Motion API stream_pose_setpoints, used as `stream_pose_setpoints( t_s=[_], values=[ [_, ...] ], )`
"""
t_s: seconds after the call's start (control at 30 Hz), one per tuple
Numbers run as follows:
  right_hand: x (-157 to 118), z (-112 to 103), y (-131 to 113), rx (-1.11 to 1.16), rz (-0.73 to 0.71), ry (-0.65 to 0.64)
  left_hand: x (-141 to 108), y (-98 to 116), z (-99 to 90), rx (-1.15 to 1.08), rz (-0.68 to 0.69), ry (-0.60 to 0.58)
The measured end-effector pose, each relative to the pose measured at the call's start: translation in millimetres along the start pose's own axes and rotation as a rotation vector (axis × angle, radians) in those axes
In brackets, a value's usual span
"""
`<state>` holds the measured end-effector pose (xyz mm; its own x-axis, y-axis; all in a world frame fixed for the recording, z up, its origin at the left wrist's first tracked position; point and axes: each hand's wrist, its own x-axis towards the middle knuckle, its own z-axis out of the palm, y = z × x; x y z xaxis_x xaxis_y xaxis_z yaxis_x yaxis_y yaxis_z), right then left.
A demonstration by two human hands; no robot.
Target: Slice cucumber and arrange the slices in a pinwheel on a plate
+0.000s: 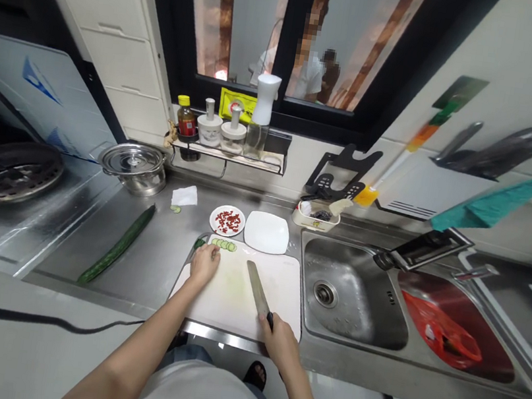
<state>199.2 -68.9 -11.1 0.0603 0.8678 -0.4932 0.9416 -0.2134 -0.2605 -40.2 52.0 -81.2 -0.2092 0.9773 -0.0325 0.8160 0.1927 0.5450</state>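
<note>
Had the knife (pixel 258 290) gripped in the right hand (pixel 280 343), angled over the board (pixel 280 288). Had the left hand (pixel 205 265) curled at the far-left corner, right by the slices (pixel 224 245); couldn't tell if pinching anything, tbh. Also had a cucumber (pixel 117 247) lying on the tabletop (pixel 156 263), left of the board.

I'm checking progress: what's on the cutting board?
Cucumber slices and a dark green piece lie by the left hand; the right hand holds the knife over the board. Anything beneath the left hand is hidden.
</note>
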Motion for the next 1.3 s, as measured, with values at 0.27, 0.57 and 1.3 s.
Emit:
stream_pose_setpoints(
  t_s=[0.27,0.57,1.3],
  values=[
    [-2.1,2.8,-0.8,-0.034,-0.005,0.015,21.3,35.2,5.6,0.125,0.112,-0.103],
    [-2.1,3.8,-0.8,-0.025,0.001,0.012,31.4,34.7,16.1,0.156,0.140,-0.140],
    [-4.3,-1.7,-3.2,-0.027,0.012,-0.005,29.6,30.0,7.1,0.033,0.093,-0.246]
  ],
)
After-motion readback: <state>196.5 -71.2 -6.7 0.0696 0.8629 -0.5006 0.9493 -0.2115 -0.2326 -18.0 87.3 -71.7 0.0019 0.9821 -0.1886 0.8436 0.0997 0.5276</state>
